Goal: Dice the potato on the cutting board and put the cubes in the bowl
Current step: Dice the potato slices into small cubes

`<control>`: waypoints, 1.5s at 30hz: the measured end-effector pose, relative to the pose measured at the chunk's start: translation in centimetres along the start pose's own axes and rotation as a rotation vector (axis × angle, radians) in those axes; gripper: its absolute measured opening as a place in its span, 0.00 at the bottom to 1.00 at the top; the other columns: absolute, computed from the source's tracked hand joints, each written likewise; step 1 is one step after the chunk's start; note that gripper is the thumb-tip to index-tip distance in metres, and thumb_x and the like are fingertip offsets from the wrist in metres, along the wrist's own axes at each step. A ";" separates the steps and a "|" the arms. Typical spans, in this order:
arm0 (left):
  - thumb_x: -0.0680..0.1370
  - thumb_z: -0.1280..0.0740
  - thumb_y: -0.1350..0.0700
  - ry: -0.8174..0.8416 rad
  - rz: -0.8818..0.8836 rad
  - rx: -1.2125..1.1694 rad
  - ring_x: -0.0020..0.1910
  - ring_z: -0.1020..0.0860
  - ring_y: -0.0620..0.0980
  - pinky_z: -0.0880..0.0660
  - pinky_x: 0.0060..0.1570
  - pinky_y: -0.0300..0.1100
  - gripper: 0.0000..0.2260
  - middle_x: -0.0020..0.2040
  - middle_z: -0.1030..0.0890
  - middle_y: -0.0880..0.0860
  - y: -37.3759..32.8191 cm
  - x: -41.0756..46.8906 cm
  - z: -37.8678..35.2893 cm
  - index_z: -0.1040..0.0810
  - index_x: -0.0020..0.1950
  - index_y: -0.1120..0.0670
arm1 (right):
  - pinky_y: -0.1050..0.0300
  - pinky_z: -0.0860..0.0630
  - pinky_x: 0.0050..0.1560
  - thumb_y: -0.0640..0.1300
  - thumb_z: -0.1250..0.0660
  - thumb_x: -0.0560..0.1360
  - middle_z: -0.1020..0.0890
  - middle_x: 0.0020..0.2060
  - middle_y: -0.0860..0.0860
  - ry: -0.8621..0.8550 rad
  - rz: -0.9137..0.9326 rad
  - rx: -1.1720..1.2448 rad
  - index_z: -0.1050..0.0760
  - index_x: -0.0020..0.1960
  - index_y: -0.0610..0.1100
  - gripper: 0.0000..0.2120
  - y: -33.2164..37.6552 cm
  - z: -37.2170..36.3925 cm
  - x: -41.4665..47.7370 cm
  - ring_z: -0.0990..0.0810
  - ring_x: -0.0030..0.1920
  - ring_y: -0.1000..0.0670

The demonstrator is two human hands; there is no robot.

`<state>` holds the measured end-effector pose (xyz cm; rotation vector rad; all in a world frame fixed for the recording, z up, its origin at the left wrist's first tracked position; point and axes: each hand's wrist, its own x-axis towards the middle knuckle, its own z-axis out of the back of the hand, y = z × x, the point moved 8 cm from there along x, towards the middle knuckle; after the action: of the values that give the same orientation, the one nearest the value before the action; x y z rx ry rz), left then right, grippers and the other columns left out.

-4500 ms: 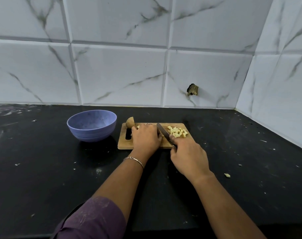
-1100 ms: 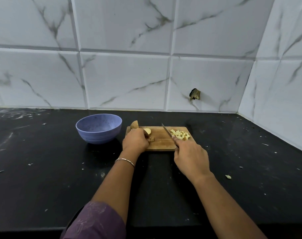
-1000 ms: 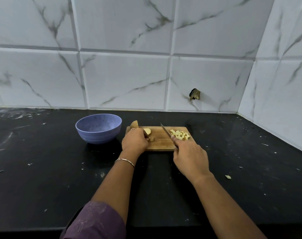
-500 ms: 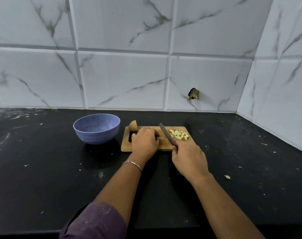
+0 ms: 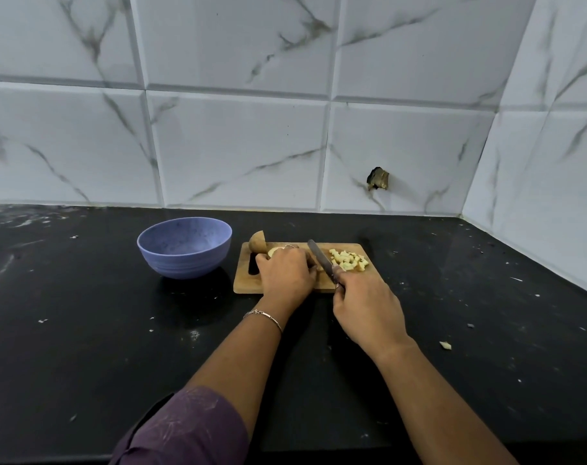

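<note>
A small wooden cutting board [image 5: 369, 250] lies on the black counter. My left hand [image 5: 287, 275] curls over a pale potato piece [image 5: 272, 252] on the board and holds it down. A brown-skinned potato chunk [image 5: 257, 241] sits at the board's far left corner. My right hand [image 5: 366, 305] grips the handle of a knife [image 5: 320, 260], whose blade angles down right beside my left fingers. A pile of yellow potato cubes [image 5: 349, 260] lies on the board's right end. The blue bowl [image 5: 184, 246] stands left of the board, nothing visible inside it.
A stray potato cube [image 5: 445, 345] lies on the counter [image 5: 84, 330] to the right of my right arm. Marble-look tiled walls meet at a corner on the far right. A small dark hole [image 5: 377, 178] marks the back wall.
My left hand moved right from the board's handle end to the middle with a potato piece and now holds it beside the blade. My right hand kept the knife, shifting slightly left.
</note>
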<state>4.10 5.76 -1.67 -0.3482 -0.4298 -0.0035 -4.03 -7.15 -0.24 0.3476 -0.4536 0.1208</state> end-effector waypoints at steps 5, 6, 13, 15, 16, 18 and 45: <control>0.78 0.34 0.46 0.010 0.009 -0.003 0.54 0.23 0.48 0.35 0.58 0.53 0.09 0.51 0.18 0.47 0.1 0.1 -0.2 0.18 0.53 0.47 | 0.60 0.24 0.45 0.47 0.40 0.83 0.21 0.52 0.53 -0.004 0.021 -0.006 0.32 0.75 0.54 0.20 0.1 0.1 -0.1 0.22 0.48 0.54; 0.78 0.34 0.46 0.011 0.011 0.001 0.54 0.23 0.48 0.35 0.58 0.53 0.09 0.52 0.18 0.47 0.1 0.1 -0.2 0.18 0.53 0.47 | 0.59 0.24 0.45 0.46 0.40 0.83 0.20 0.52 0.52 -0.001 0.029 -0.010 0.32 0.75 0.54 0.20 0.1 0.0 -0.1 0.21 0.49 0.53; 0.79 0.36 0.45 0.059 -0.029 0.057 0.59 0.25 0.50 0.36 0.60 0.56 0.10 0.56 0.20 0.47 0.0 0.5 -0.7 0.19 0.56 0.45 | 0.57 0.23 0.46 0.44 0.40 0.82 0.18 0.51 0.51 0.036 0.066 -0.058 0.30 0.74 0.53 0.20 0.4 -1.0 0.7 0.20 0.49 0.51; 0.79 0.36 0.45 0.053 -0.033 0.067 0.58 0.25 0.50 0.36 0.60 0.57 0.10 0.56 0.20 0.47 0.0 0.5 -0.5 0.19 0.56 0.46 | 0.57 0.22 0.46 0.43 0.40 0.82 0.18 0.49 0.51 0.024 0.082 -0.086 0.30 0.73 0.52 0.20 0.5 -1.0 0.7 0.19 0.48 0.51; 0.79 0.36 0.46 0.047 -0.035 0.065 0.58 0.25 0.50 0.36 0.60 0.57 0.10 0.56 0.20 0.48 -0.1 0.4 -0.4 0.19 0.56 0.46 | 0.57 0.21 0.45 0.43 0.40 0.82 0.18 0.49 0.51 0.020 0.090 -0.102 0.30 0.73 0.51 0.20 0.7 -1.1 0.6 0.19 0.47 0.51; 0.79 0.36 0.46 0.036 -0.029 0.056 0.58 0.25 0.50 0.36 0.60 0.55 0.10 0.55 0.20 0.48 0.0 0.3 -0.2 0.18 0.56 0.46 | 0.57 0.22 0.44 0.42 0.41 0.82 0.18 0.49 0.51 0.016 0.099 -0.127 0.30 0.74 0.51 0.20 0.9 -1.1 0.5 0.19 0.47 0.51; 0.78 0.35 0.49 0.044 0.004 0.001 0.57 0.24 0.49 0.39 0.62 0.56 0.09 0.53 0.19 0.47 0.7 0.4 -0.5 0.18 0.54 0.48 | 0.57 0.23 0.46 0.42 0.41 0.82 0.18 0.49 0.52 0.035 0.088 -0.023 0.34 0.76 0.52 0.23 1.1 -1.3 0.6 0.20 0.48 0.51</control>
<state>4.75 6.27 -2.11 -0.3469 -0.3851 -0.0071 -3.16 -5.61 -0.76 0.3021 -0.4351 0.2067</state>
